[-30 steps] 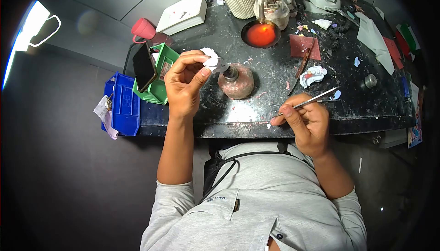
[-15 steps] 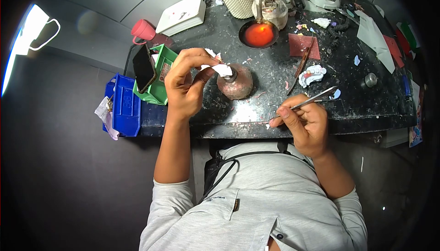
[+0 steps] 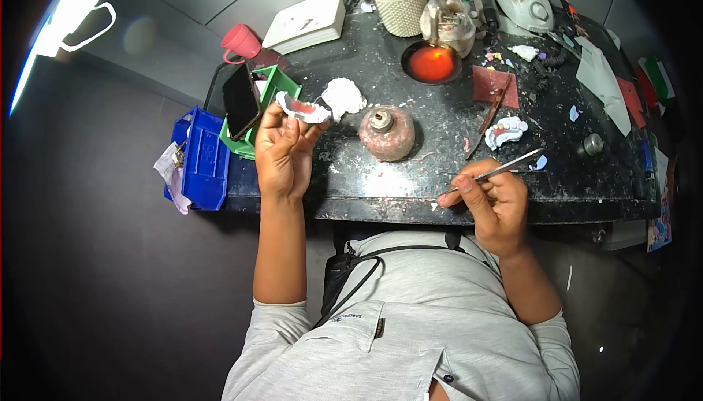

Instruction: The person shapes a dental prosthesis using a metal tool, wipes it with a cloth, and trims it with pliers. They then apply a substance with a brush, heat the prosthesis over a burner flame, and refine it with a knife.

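Observation:
My left hand (image 3: 287, 153) holds up a white dental cast (image 3: 304, 110) with a pink-red area on it, gripped between thumb and fingers. Behind it a white lump (image 3: 343, 98) lies on the black table. Between my hands stands a round, pinkish burner bottle (image 3: 387, 134), its metal neck upright; no flame can be made out. My right hand (image 3: 492, 199) pinches a thin metal tool (image 3: 509, 166) that slants up to the right. Past that hand, a second cast (image 3: 505, 132) with white teeth and pink wax rests on the table.
A pan of red liquid (image 3: 431, 63) stands at the back, near a woven basket (image 3: 401, 10) and a plastic bag (image 3: 448, 24). At left are a green bin (image 3: 273, 82), a phone (image 3: 242, 101), a blue bin (image 3: 205, 163) and a pink cup (image 3: 241, 42). A pink sheet (image 3: 494, 86) lies right.
My left hand has moved away from the burner, turned palm up, and now shows the cast. The white lump behind it has come into sight. The whole view has shifted slightly.

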A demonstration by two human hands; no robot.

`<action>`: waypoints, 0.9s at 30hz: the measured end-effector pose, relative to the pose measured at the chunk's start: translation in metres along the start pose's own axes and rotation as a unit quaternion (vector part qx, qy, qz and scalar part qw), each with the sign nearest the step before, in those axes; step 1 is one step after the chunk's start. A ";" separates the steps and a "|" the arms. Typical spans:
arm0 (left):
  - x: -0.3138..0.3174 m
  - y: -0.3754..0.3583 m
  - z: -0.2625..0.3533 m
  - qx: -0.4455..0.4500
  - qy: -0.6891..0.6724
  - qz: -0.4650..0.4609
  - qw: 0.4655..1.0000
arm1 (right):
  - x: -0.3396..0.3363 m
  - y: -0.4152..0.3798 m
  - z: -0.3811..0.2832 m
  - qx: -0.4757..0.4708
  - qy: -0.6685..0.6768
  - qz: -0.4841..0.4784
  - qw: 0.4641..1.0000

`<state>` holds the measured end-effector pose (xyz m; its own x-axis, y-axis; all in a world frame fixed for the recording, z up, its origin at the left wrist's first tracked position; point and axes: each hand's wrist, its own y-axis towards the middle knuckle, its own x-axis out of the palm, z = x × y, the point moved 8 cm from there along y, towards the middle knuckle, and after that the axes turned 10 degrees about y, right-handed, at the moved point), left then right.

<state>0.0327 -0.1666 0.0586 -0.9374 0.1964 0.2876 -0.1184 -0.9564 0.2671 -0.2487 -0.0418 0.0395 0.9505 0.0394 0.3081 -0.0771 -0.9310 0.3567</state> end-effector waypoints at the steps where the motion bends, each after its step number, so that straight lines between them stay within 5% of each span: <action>1: -0.004 -0.005 -0.004 -0.014 -0.042 -0.031 0.999 | 0.001 0.000 -0.001 -0.001 -0.001 -0.007 1.000; 4: -0.013 -0.020 -0.014 -0.062 -0.109 -0.019 0.992 | -0.008 0.000 0.006 0.113 -0.002 0.003 0.994; 8: -0.016 -0.029 -0.019 -0.069 -0.140 -0.001 0.988 | -0.030 0.011 -0.011 0.190 -0.309 -0.040 0.931; 14: -0.020 -0.028 -0.026 -0.068 -0.169 0.010 0.983 | -0.044 0.027 -0.039 0.156 -0.559 -0.022 0.814; 17: -0.021 -0.026 -0.027 -0.058 -0.165 0.023 0.984 | -0.030 0.038 -0.056 0.105 -0.601 0.083 0.788; 21: -0.018 -0.017 -0.012 -0.020 -0.116 0.030 0.993 | 0.020 0.051 -0.029 0.059 -0.465 -0.021 0.883; 27: -0.015 0.009 0.018 0.081 -0.018 0.028 0.996 | 0.068 0.062 0.014 -0.011 -0.521 -0.105 0.847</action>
<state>0.0517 -0.1741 0.0737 -0.9283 0.1543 0.3383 -0.0094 -0.9193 0.3933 -0.1843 -0.1021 0.0702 0.6931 -0.1493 -0.7052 0.1319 -0.9355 0.3277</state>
